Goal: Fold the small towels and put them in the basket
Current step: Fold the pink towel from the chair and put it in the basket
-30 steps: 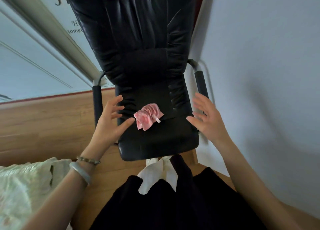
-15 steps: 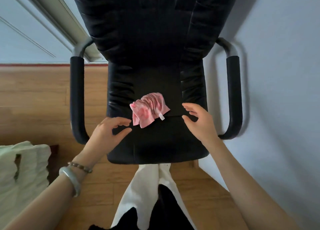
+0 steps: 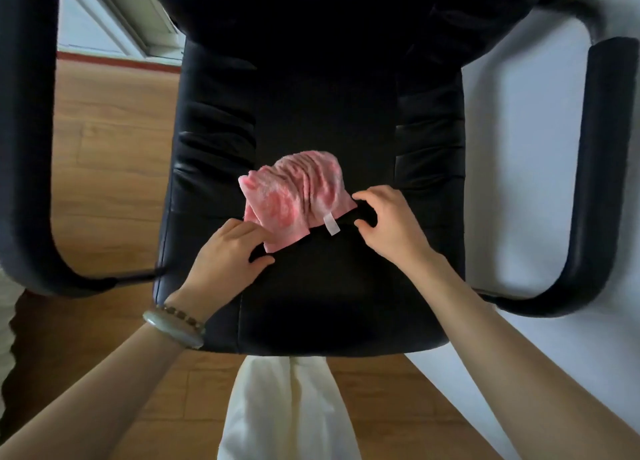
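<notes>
1. On the seat of the black chair [image 3: 311,303] lies a crumpled pink towel [image 3: 298,196], near the seat's middle, probably so the flat seat can serve for folding.
2. Left hand [image 3: 225,255] touches the towel's lower left corner; its fingers are curled, but a real pinch I cannot tell.
3. Right hand [image 3: 388,220] is at the right edge beside the white label [image 3: 331,224], fingers bent and apart, not yet closed on cloth.
4. No basket is visible, so nothing is stored yet.
</notes>
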The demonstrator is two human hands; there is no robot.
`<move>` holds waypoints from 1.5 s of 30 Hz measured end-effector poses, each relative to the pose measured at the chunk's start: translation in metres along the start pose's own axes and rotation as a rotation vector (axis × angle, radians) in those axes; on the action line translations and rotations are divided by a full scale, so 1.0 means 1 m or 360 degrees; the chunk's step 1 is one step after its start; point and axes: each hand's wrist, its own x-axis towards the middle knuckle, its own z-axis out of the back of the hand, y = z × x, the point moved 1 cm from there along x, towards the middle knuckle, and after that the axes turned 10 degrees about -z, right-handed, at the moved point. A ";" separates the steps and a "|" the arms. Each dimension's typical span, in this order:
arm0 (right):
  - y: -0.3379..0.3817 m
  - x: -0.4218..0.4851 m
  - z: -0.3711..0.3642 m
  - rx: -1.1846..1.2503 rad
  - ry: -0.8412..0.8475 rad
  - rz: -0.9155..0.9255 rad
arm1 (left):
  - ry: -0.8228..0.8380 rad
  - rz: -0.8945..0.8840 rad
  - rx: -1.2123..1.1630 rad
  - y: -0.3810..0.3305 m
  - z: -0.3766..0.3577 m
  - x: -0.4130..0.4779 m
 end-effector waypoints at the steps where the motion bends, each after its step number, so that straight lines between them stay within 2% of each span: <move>1: -0.002 0.003 -0.004 -0.0058 -0.0007 0.0009 | 0.0031 -0.0013 0.0057 0.003 -0.003 0.001; 5: -0.008 0.012 -0.015 -0.0156 -0.0085 0.0044 | 0.0085 -0.0079 0.0181 0.013 -0.009 0.004; 8: -0.009 0.018 -0.019 -0.0138 -0.0200 0.0060 | -0.0015 -0.0202 0.0326 0.018 -0.009 0.005; 11: -0.005 0.020 -0.018 -0.0045 -0.0235 0.0038 | -0.0058 -0.0163 0.0288 0.016 0.000 0.005; 14: 0.003 0.015 -0.006 0.0228 -0.0225 0.0011 | -0.0236 -0.0008 0.0102 0.010 0.022 0.003; 20: 0.027 -0.013 0.052 0.1035 -0.0168 -0.0253 | -0.0575 0.0357 -0.0326 0.002 0.091 -0.009; 22: 0.034 -0.024 0.076 0.1161 -0.0172 -0.0277 | -0.0683 0.0417 -0.0457 -0.003 0.115 -0.013; 33: 0.076 -0.047 0.201 0.0645 -0.0384 0.0042 | -0.0892 0.0208 -0.0525 -0.041 0.225 -0.006; 40: 0.093 -0.047 0.254 0.0580 -0.0588 0.0178 | -0.1035 0.0090 -0.0450 -0.067 0.277 0.006; 45: 0.085 -0.049 0.251 0.0610 -0.0597 0.0199 | -0.1035 0.0035 -0.0391 -0.066 0.266 0.004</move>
